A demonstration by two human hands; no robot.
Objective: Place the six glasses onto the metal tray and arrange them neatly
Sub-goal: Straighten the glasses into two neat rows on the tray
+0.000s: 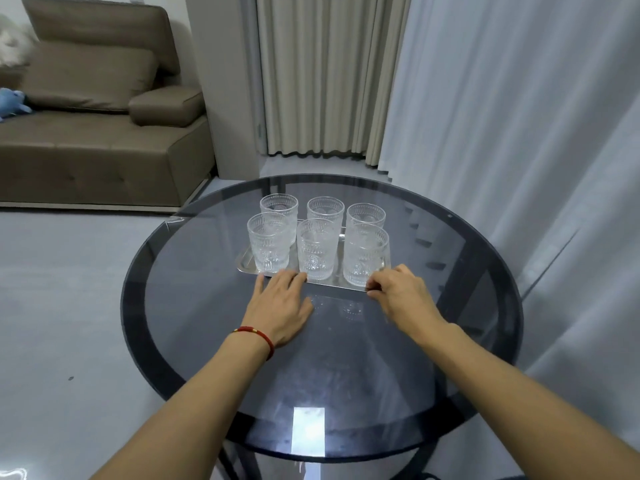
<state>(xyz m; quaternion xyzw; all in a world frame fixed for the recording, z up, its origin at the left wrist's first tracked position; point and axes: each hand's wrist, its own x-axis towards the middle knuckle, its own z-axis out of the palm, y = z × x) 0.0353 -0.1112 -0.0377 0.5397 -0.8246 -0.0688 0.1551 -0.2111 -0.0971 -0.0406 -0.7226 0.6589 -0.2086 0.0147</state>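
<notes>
Head view: left hand (282, 303) fingers spread flat, right hand (398, 294) fingers curled, both touching the tray (244, 263) edge.

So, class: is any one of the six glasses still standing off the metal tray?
No: all six glasses stand in two rows of three on the metal tray.

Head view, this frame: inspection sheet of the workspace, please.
Surface: round dark glass table.
Job's things: six glasses standing two rows of three on metal tray.
Clutter: nothing seen.
Hands: left hand flat at the tray's near edge; right hand pinching its near right corner.
Cables: nothing seen.
Surroundings: brown sofa, curtains, grey floor.
</notes>
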